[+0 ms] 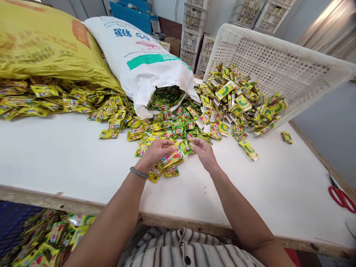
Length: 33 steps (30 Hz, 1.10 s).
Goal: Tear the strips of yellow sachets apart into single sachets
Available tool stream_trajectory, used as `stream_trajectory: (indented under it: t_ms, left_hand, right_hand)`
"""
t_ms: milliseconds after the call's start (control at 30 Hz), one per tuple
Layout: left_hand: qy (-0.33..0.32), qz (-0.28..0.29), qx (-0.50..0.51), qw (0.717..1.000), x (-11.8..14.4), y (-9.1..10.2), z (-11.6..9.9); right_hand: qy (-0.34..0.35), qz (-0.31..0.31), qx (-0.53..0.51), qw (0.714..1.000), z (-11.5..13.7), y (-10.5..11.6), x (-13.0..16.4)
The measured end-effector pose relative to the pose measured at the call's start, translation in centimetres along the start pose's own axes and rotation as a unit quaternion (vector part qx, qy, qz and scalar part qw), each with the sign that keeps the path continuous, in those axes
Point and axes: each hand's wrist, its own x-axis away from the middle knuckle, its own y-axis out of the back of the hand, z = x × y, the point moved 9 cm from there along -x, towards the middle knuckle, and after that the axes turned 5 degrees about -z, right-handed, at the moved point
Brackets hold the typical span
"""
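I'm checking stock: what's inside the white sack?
Green packets show in the open mouth of the white sack, and more lie on the table just outside. Deeper in, the sack itself hides whatever is there.

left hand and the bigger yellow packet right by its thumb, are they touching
Touching. The head view shows the left hand holding the bigger yellow packet, thumb lying over its upper edge with no gap.

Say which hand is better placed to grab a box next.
Probably the right hand: it is nearer the boxes, though it seems to pinch a sachet; the left hand, farther off, holds a larger packet.
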Motion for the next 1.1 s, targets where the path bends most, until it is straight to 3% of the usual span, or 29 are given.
stream_trajectory:
  t_ms: [67,133,233,300,500,600,733,900,1000,1100]
  left_hand:
    - [-0.017,-0.059,0.014,0.998,-0.3,1.8,-0.3]
    - [-0.034,-0.116,0.019,0.992,-0.5,3.5,-0.4]
    - [-0.044,-0.175,0.030,0.983,-0.5,4.9,-0.4]
    - [-0.043,-0.187,0.037,0.981,-0.4,5.1,-0.3]
    - [-0.045,-0.179,0.019,0.983,-0.5,4.6,-0.3]
    - [-0.035,-0.129,-0.003,0.991,-0.4,3.4,-0.3]
    - [-0.009,-0.067,-0.061,0.996,0.0,1.6,0.2]
    - [-0.013,-0.043,-0.133,0.990,0.0,0.9,0.5]
    - [-0.021,-0.010,-0.165,0.986,-0.1,-0.1,0.7]
    - [-0.026,0.044,-0.190,0.981,0.1,-1.9,1.1]
  right_hand:
    - [0.042,-0.014,0.032,0.999,0.4,-0.1,0.0]
    - [0.117,0.029,0.152,0.981,1.1,-1.5,0.7]
    - [0.211,0.176,0.343,0.898,0.7,-5.0,3.0]
    - [0.227,0.221,0.402,0.859,0.0,-6.0,4.3]
    - [0.265,0.192,0.452,0.830,-0.3,-5.8,5.3]
    - [0.225,0.162,0.443,0.853,-1.0,-4.7,4.8]
    - [0.116,0.084,0.388,0.910,-2.3,-1.4,4.5]
    - [-0.012,-0.030,0.169,0.985,-3.2,3.0,4.5]
    - [-0.038,-0.060,0.032,0.997,-2.8,3.9,3.8]
    - [-0.005,-0.037,0.018,0.999,-1.7,3.3,3.0]
